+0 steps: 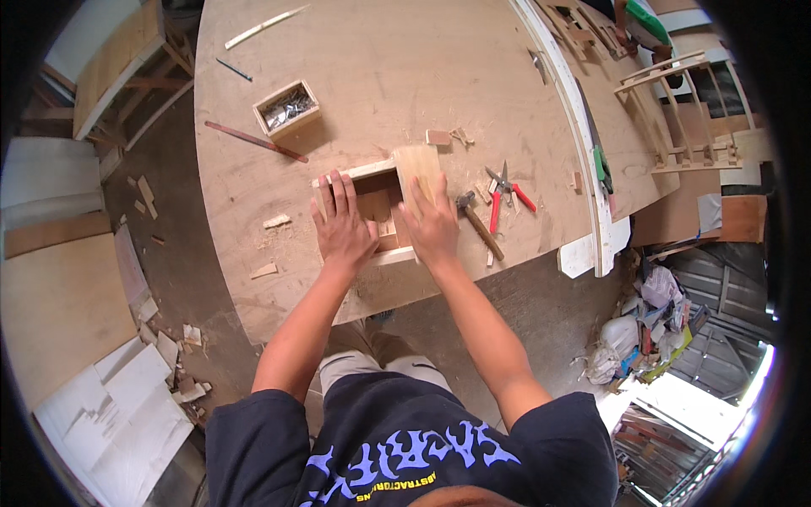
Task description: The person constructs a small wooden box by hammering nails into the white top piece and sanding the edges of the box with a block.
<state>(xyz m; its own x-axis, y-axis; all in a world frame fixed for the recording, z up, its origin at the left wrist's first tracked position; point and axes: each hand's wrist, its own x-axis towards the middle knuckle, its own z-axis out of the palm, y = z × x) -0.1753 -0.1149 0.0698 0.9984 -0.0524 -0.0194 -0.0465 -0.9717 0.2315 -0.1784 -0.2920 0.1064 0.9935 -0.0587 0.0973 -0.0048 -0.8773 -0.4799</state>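
Note:
A small wooden box [394,254] with an open top lies near the front edge of the workbench. Across its left wall rests my left hand [345,228], fingers stretched out and the thumb over the opening. My right hand [432,226] lies with spread fingers on a thin light wooden panel [417,160], which covers the box's right end. Neither hand is closed around anything. Just right of my right hand is a hammer [484,228] with a wooden handle. Beside it are red-handled snips [497,204] with their jaws apart.
A small wooden tray of nails [287,110] stands at the far left of the workbench [372,63]. Near it lie a dark pencil [234,69] and a reddish-brown strip [256,141]. A long pale board [568,97] crosses the right side. Someone in green [648,23] is at the far right.

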